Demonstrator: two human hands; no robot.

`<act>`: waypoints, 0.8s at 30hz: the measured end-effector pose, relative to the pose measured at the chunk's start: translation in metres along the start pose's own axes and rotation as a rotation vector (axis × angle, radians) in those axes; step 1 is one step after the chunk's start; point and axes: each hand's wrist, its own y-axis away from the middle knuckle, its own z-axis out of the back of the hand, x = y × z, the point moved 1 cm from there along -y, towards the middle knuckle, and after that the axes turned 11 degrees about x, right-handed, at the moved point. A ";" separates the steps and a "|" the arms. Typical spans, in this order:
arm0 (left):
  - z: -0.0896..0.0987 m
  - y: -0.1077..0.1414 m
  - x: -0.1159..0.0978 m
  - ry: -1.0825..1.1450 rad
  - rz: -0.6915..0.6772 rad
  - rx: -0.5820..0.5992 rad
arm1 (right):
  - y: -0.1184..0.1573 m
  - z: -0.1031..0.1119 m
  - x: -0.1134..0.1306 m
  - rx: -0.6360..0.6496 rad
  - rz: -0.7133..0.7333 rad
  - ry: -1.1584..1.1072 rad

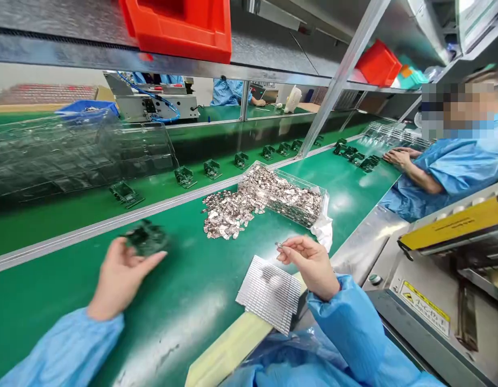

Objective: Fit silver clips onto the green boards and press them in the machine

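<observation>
My left hand (120, 277) is closed on a dark plastic part (149, 237) with an open frame shape, held above the green bench at left and blurred by motion. Between thumb and fingertips, my right hand (309, 264) pinches a small metal piece (278, 245). Just below that hand lies a silvery sheet ruled into small rectangles (265, 293), resting partly on a pale yellow strip (228, 349). Beyond both hands, many small metal pieces (227, 216) are heaped on the bench, beside a transparent tray (325, 201) full of the same pieces.
Several similar dark parts (184, 176) stand in a row on the green belt (152, 196) behind a metal rail. Transparent trays (71, 156) are stacked at left. A co-worker (454, 166) sits at right, near a machine (426, 301). Red bins (184, 32) rest on the overhead shelf.
</observation>
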 end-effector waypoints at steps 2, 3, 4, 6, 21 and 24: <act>-0.054 0.023 -0.017 0.220 0.049 0.244 | 0.011 0.002 0.003 -0.029 0.022 0.053; -0.078 0.033 -0.028 0.315 0.067 0.358 | 0.016 0.002 0.004 -0.047 0.031 0.081; -0.100 0.042 -0.038 0.387 0.077 0.457 | 0.021 0.003 0.005 -0.064 0.041 0.109; -0.134 0.056 -0.057 0.491 0.084 0.600 | 0.031 0.004 0.005 -0.102 0.063 0.148; -0.184 0.081 -0.049 0.568 -0.053 0.845 | 0.069 -0.001 -0.021 -0.056 0.136 0.340; -0.184 0.083 -0.051 0.557 -0.061 0.847 | 0.063 -0.012 -0.027 -0.099 0.087 0.307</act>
